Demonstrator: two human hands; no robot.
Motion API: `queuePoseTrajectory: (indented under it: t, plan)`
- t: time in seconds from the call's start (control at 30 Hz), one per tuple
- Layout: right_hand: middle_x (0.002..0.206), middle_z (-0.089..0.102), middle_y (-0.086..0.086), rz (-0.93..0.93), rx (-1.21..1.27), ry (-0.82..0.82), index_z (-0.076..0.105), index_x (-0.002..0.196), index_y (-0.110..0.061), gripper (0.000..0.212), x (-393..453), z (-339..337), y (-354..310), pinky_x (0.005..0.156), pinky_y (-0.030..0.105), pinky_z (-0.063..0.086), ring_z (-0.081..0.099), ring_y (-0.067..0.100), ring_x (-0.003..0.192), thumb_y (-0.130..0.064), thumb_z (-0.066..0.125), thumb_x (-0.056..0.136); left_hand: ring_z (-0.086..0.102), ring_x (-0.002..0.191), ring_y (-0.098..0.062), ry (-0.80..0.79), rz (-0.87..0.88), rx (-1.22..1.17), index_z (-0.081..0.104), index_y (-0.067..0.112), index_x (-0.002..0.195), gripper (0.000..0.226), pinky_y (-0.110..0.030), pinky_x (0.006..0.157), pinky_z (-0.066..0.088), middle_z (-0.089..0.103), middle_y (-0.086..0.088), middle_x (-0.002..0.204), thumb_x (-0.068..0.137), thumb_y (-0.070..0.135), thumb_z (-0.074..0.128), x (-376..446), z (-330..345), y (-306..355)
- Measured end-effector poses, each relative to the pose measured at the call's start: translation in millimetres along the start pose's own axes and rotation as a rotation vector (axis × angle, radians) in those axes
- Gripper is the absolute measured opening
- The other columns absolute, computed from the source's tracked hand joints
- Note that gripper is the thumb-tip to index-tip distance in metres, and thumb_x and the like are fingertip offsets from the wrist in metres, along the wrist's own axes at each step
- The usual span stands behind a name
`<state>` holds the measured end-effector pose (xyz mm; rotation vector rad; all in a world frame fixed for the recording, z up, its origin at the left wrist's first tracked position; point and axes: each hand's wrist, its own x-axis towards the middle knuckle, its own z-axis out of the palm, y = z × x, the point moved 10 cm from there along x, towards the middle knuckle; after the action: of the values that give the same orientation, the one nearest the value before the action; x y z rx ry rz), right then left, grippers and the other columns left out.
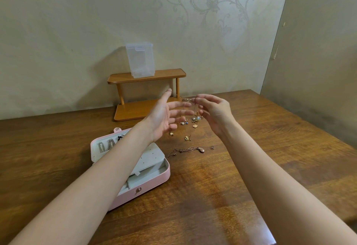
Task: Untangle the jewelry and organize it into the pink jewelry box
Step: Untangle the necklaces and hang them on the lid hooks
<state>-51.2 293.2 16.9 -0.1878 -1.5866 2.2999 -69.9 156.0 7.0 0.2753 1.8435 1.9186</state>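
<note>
A tangled bunch of thin gold-coloured chains (190,101) hangs in the air above the dark wooden counter (231,177), between the two hands, with several small pendants dangling below it. The right hand (214,111) pinches the knot at its top between curled fingertips; the left hand (164,117) has its fingers spread and straight, one strand of chain running down across the palm, held by no grip that I can make out.

On the counter beneath lie loose small charms and earrings, roughly six or seven, too small to count surely. Nearer the person lies one rose-gold chain necklace with an oval pendant (186,150), and just right of it one small ring-like piece (212,147). The open pink rectangular jewelry box (150,183) sits at the left, partly under the left forearm; its lid pocket holds two silver-coloured chains (106,145), and a grey perforated insert lies across its tray.

The likely trouble: pulling the strands apart while the pendants swing could tighten the knot instead of loosening it, or snap a fine link. A pendant slipping free could drop among the loose pieces and tangle anew. The left forearm is close above the box and could knock its insert.

Behind stand one small two-tier wooden shelf (146,75) and one clear plastic container (140,59) on its top.
</note>
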Motion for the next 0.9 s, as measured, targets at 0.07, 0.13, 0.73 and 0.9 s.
queuePoseTrajectory:
  t: [0.07, 0.13, 0.73, 0.9]
  plan:
    - [0.071, 0.067, 0.003, -0.034, -0.041, -0.002, 0.065, 0.084, -0.006, 0.012, 0.5, 0.4, -4.5, 0.056, 0.018, 0.043, 0.055, 0.006, 0.057, 0.005, 0.066, 0.081, 0.048, 0.052, -0.006, 0.030, -0.012, -0.005, 0.066, 0.009, 0.098, 0.064, -0.013, 0.036, 0.027, 0.065, -0.001, 0.065, 0.097, 0.057, 0.023, 2.1, -3.1, -1.9]
    - [0.072, 0.068, 0.001, -0.056, -0.079, -0.015, 0.064, 0.086, -0.007, 0.014, 0.1, 3.6, -8.0, 0.058, 0.018, 0.042, 0.059, 0.003, 0.059, 0.005, 0.067, 0.080, 0.042, 0.047, -0.006, 0.043, -0.026, -0.018, 0.067, 0.006, 0.091, 0.065, -0.014, 0.034, 0.023, 0.055, 0.001, 0.055, 0.098, 0.054, 0.023, 4.2, -5.0, -3.7]
    - [0.080, 0.066, 0.002, -0.045, -0.113, -0.115, 0.068, 0.089, -0.009, 0.010, -3.5, 14.5, -7.9, 0.066, 0.023, 0.043, 0.054, 0.010, 0.076, -0.002, 0.062, 0.085, 0.028, 0.045, -0.007, -0.048, -0.052, -0.006, 0.060, 0.014, 0.116, 0.077, -0.015, 0.034, 0.018, 0.046, -0.002, 0.063, 0.091, 0.068, 0.012, 2.0, -4.2, -2.4]
    - [0.077, 0.063, 0.005, 0.005, -0.035, -0.103, 0.064, 0.092, -0.002, 0.010, -3.1, 17.0, -2.4, 0.068, 0.021, 0.048, 0.058, 0.012, 0.070, 0.002, 0.064, 0.083, 0.036, 0.046, -0.006, -0.017, -0.040, 0.024, 0.063, 0.011, 0.110, 0.079, -0.015, 0.034, 0.020, 0.048, -0.003, 0.072, 0.091, 0.068, 0.011, 1.9, -3.4, -2.5]
